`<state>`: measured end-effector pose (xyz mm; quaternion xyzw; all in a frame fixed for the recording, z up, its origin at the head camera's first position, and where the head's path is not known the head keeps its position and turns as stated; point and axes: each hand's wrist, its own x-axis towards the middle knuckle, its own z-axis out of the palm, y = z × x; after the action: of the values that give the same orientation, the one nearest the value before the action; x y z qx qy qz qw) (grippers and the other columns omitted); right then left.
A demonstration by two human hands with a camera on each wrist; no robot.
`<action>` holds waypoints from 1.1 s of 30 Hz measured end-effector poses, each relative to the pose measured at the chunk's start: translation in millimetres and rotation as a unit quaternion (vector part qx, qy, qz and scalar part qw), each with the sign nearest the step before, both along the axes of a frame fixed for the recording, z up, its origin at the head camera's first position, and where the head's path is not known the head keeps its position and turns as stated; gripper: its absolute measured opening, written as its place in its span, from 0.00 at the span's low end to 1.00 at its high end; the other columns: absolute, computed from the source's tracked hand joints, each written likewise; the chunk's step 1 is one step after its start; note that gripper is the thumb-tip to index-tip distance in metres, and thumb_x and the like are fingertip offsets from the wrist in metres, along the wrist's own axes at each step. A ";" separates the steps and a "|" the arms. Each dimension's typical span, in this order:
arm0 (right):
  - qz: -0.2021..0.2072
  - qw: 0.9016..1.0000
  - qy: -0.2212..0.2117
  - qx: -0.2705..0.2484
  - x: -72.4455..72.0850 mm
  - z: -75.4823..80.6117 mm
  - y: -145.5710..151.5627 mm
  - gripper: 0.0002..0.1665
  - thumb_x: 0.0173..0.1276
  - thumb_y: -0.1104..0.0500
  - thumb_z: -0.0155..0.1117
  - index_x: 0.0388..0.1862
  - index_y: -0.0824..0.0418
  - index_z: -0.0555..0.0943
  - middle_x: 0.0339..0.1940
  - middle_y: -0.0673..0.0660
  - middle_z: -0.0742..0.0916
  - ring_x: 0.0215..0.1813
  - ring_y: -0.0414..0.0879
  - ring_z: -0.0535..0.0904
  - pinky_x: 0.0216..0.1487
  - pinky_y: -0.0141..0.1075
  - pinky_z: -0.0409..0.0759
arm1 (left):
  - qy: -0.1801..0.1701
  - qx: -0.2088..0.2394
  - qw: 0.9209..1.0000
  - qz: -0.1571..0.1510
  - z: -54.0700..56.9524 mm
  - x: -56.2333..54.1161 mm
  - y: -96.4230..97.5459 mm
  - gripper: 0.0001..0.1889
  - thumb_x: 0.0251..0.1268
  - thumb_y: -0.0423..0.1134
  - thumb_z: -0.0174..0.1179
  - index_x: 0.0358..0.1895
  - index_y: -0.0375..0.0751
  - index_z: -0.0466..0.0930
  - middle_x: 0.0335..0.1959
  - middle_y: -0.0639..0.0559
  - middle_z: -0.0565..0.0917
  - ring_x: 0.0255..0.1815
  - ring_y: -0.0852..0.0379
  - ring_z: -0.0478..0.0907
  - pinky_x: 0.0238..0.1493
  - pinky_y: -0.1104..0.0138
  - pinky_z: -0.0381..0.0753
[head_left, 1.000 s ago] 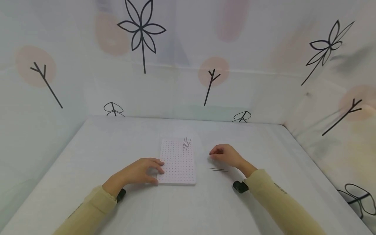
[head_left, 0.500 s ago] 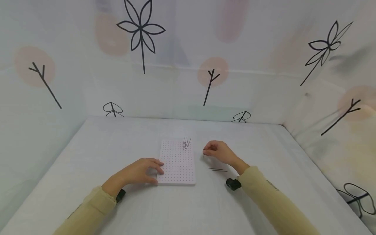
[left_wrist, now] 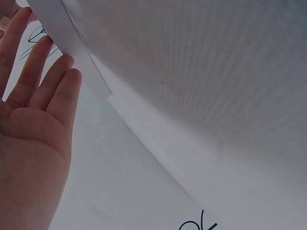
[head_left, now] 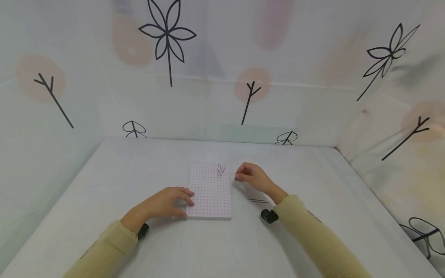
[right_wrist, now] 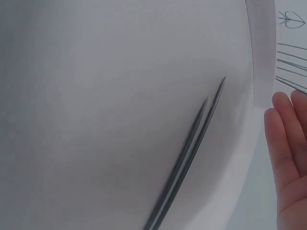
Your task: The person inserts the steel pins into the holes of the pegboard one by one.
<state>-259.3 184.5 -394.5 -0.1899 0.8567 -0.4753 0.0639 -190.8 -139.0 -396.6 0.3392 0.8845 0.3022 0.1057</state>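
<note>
A white pegboard [head_left: 208, 197] with rows of small holes lies on the table, and several thin dark sticks [head_left: 221, 170] stand in its far right corner. My left hand [head_left: 167, 201] rests at the board's left edge, fingers spread, two fingertips over the holes; in the left wrist view those fingers [left_wrist: 62, 91] lie along the edge. Just right of the board, my right hand [head_left: 255, 178] pinches a thin dark stick between thumb and forefinger, mostly hidden by the fingers. Two pointed sticks [right_wrist: 184, 163] lie on the table below that hand.
The white table [head_left: 156, 247] reaches back to a pale cloth wall [head_left: 208, 108] printed with dark flowers and twigs. Each wrist carries a small black camera, such as the right one [head_left: 269, 216].
My right hand has moved left and away from me, from above the loose sticks to beside the board's right edge. The left hand has stayed in place on the board.
</note>
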 end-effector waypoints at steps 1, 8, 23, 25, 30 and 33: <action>0.000 1.000 0.001 -0.002 -0.7 -0.5 -1.1 0.05 0.64 0.65 0.62 0.36 0.65 0.75 0.33 0.55 0.84 0.39 0.47 0.82 0.43 0.37 0.81 | 0.000 0.000 1.000 -0.001 -0.4 -0.4 -0.1 0.14 0.47 0.39 0.71 0.41 0.49 0.84 0.58 0.50 0.76 0.63 0.46 0.66 0.63 0.50 0.62; 0.004 1.000 0.017 -0.006 -0.6 1.6 -9.8 0.05 0.65 0.66 0.60 0.36 0.68 0.74 0.33 0.59 0.84 0.38 0.51 0.82 0.42 0.40 0.81 | 0.002 0.000 1.000 -0.005 -0.9 -1.5 -0.4 0.14 0.47 0.39 0.71 0.41 0.49 0.84 0.57 0.50 0.76 0.63 0.46 0.66 0.63 0.49 0.62; -0.005 0.999 0.015 -0.034 -4.7 4.0 -27.6 0.05 0.65 0.69 0.58 0.37 0.72 0.74 0.36 0.67 0.83 0.40 0.58 0.82 0.43 0.46 0.81 | 0.002 0.010 1.000 -0.014 -0.2 -2.0 -1.8 0.14 0.48 0.39 0.71 0.41 0.48 0.84 0.57 0.48 0.76 0.62 0.45 0.68 0.61 0.49 0.64; -0.008 0.999 0.013 -0.035 -7.1 2.8 -29.2 0.05 0.65 0.69 0.58 0.37 0.73 0.74 0.37 0.69 0.83 0.40 0.61 0.81 0.44 0.48 0.80 | 0.001 0.010 1.000 -0.015 -0.2 -2.0 -1.6 0.14 0.48 0.38 0.71 0.41 0.48 0.84 0.57 0.48 0.76 0.62 0.45 0.67 0.62 0.50 0.64; -0.023 0.999 0.024 -0.022 -14.8 -2.8 -31.5 0.06 0.65 0.65 0.61 0.37 0.69 0.75 0.37 0.63 0.84 0.39 0.54 0.82 0.42 0.42 0.81 | -0.001 0.007 1.000 -0.008 0.1 -1.9 -1.5 0.14 0.48 0.38 0.71 0.41 0.47 0.84 0.57 0.49 0.76 0.63 0.46 0.67 0.62 0.50 0.63; -0.032 0.999 0.025 -0.016 -16.3 -3.7 -33.6 0.06 0.64 0.64 0.62 0.36 0.66 0.76 0.35 0.59 0.85 0.37 0.49 0.83 0.40 0.37 0.81 | -0.001 0.009 1.000 -0.010 -0.1 -2.2 -2.0 0.14 0.48 0.38 0.71 0.41 0.47 0.84 0.57 0.48 0.76 0.62 0.45 0.67 0.62 0.49 0.63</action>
<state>-275.5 150.9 -398.2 -0.1752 0.8561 -0.4856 0.0240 -193.0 -141.0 -396.7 0.3484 0.8783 0.3097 0.1061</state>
